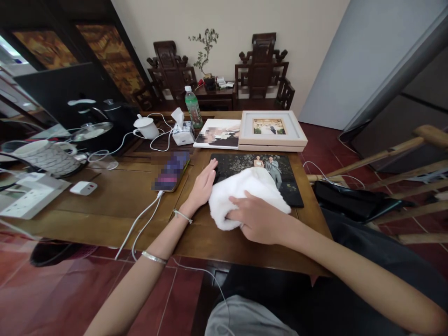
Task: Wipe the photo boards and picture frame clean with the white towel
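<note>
A dark photo panel (292, 189) showing a couple lies flat on the wooden table (122, 228). Spread over its lower left part is a white fluffy cloth (252, 184), which hides that area. My right hand (261, 218) is closed on the cloth's near side, some fingers tucked out of sight in its folds. With fingers stretched out, my left hand (205, 184) rests against the panel's left edge. Just behind the panel are a white-edged photo print (217, 134) and a pale framed wedding photo (271, 131) on top of a similar frame.
Left of my left hand lies a phone (171, 172) with a white cable attached. A tissue box (183, 134), green bottle (193, 107) and lidded white cup (146, 127) stand farther back. Toward the left are a patterned mug (49, 157) and a power strip (31, 195).
</note>
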Motion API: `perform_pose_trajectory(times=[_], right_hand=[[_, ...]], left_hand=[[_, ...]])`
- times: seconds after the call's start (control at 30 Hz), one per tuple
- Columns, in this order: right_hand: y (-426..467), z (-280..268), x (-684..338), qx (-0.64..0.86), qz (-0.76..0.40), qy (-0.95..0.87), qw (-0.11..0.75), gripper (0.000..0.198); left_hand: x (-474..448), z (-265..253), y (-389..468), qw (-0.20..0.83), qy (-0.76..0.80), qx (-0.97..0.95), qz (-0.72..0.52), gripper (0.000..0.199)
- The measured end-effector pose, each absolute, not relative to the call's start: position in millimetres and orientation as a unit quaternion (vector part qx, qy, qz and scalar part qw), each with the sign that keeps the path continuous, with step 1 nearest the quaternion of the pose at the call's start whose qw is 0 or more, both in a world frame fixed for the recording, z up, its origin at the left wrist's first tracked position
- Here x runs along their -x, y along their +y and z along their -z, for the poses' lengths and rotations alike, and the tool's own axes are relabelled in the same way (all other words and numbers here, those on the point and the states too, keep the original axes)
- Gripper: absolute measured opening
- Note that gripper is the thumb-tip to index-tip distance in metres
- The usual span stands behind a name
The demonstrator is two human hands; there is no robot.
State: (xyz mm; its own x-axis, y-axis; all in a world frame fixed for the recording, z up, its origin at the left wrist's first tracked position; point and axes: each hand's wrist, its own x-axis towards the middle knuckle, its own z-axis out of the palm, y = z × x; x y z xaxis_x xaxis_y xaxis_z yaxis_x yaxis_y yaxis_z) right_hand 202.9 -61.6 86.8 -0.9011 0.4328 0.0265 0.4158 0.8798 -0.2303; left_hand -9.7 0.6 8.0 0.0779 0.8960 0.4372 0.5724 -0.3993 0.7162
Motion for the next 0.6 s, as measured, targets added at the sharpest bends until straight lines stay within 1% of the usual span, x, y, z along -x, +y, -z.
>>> perform_pose_trajectory(times=[0.07, 0.2, 0.3, 0.47, 0.53, 0.6], right_hand=[[-60.0, -90.8, -219.5, 0.269, -0.116, -0.955, 0.036, 0.040], [-30.4, -90.1, -241.4, 0.380, -0.087, -0.920, 0.041, 0.045], [4.0, -82.9, -234.5, 0.431, -0.077, -0.896, 0.081, 0.048], [51.2, -72.0, -176.1, 0.450, -0.115, -0.865, 0.188, 0.044], [62.6, -71.3, -148.9, 0.430, -0.141, -0.868, 0.205, 0.042], [69.8, -72.1, -128.9, 0.412, -0.159, -0.874, 0.203, 0.038]], left_hand=[[9.3, -6.4, 1.6, 0.176, 0.519, -0.730, -0.408, 0.052], [12.0, -3.8, 3.9, 0.175, 0.522, -0.749, -0.368, 0.046], [13.9, -3.5, 5.0, 0.170, 0.518, -0.755, -0.365, 0.044], [16.2, -2.2, 6.6, 0.166, 0.510, -0.758, -0.372, 0.046], [16.9, -1.3, 7.2, 0.166, 0.512, -0.757, -0.371, 0.046], [17.5, -0.6, 7.8, 0.165, 0.510, -0.759, -0.370, 0.045]])
